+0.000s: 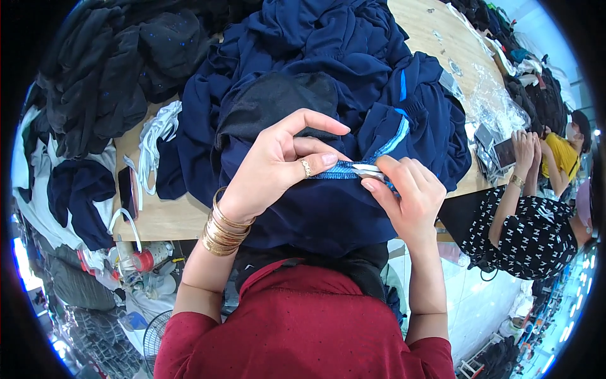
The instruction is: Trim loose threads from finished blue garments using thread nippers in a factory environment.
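Observation:
A navy blue garment [303, 215] lies spread before me over the table's near edge, with a light blue striped seam band [334, 170] turned up across it. My left hand [284, 158] pinches the band between thumb and fingers, its index finger raised and curved above. In my right hand [407, 196] are small white-and-silver thread snips [365, 169], their tips pointing left against the band. Most of the snips is hidden by my fingers. The band continues up and to the right past my right fingertips, on a loose navy fold.
A big navy fabric pile [315, 38] rises behind the garment. Black clothes [120, 69] heap at the far left, near white cords [158, 139] and a phone [129, 189]. Clear plastic bags [492, 101] lie at right, beside a co-worker in a black patterned shirt [530, 234].

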`<action>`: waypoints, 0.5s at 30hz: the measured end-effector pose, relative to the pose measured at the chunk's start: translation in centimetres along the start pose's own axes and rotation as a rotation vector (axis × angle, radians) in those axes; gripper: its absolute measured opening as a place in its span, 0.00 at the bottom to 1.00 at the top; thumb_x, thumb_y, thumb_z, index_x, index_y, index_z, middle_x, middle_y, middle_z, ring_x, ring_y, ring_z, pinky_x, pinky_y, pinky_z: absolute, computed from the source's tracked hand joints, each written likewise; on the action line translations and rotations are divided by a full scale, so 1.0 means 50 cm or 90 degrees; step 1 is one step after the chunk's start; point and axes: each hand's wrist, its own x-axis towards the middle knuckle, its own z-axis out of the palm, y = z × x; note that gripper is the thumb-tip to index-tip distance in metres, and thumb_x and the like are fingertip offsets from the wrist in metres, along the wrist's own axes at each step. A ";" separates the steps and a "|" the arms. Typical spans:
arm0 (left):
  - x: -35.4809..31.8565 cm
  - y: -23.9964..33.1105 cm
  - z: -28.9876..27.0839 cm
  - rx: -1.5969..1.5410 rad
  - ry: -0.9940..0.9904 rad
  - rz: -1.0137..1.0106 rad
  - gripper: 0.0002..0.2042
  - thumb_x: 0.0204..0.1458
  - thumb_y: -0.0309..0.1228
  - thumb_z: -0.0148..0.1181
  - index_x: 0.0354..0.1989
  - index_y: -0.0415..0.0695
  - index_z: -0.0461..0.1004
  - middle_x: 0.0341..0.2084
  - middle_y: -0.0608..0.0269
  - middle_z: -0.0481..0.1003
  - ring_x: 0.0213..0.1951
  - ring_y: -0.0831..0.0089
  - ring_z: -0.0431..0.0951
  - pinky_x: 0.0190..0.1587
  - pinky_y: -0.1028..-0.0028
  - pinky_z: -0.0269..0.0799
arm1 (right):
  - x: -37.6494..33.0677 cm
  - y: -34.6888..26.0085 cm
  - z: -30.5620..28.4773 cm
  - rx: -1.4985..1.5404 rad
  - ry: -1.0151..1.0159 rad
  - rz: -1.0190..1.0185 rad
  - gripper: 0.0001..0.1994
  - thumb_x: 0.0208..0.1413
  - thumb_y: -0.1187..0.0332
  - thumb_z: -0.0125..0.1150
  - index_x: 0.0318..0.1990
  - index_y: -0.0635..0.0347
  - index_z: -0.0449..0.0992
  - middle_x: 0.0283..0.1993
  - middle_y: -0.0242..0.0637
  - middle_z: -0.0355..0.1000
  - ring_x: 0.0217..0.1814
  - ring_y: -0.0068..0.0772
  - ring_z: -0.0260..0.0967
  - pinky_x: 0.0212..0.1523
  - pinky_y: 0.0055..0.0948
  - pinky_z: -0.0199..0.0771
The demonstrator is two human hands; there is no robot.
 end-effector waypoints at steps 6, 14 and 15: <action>0.001 0.003 -0.001 0.013 -0.002 -0.009 0.15 0.52 0.23 0.56 0.48 0.38 0.66 0.33 0.56 0.77 0.37 0.80 0.76 0.41 0.83 0.69 | 0.000 0.005 0.001 0.017 0.008 0.010 0.12 0.44 0.61 0.67 0.33 0.55 0.74 0.19 0.28 0.63 0.19 0.24 0.61 0.20 0.23 0.59; -0.012 -0.015 -0.030 0.092 0.026 0.039 0.13 0.53 0.20 0.54 0.47 0.38 0.67 0.34 0.59 0.76 0.38 0.80 0.75 0.41 0.84 0.68 | -0.021 0.044 -0.035 0.422 0.020 0.380 0.13 0.48 0.71 0.62 0.42 0.60 0.73 0.24 0.22 0.57 0.24 0.13 0.50 0.28 0.14 0.51; -0.011 -0.016 -0.031 0.104 0.014 0.043 0.13 0.53 0.20 0.54 0.47 0.38 0.67 0.34 0.59 0.76 0.38 0.80 0.75 0.42 0.83 0.68 | -0.021 0.042 -0.031 0.438 -0.011 0.392 0.13 0.48 0.73 0.61 0.44 0.59 0.74 0.23 0.22 0.55 0.23 0.12 0.48 0.27 0.14 0.49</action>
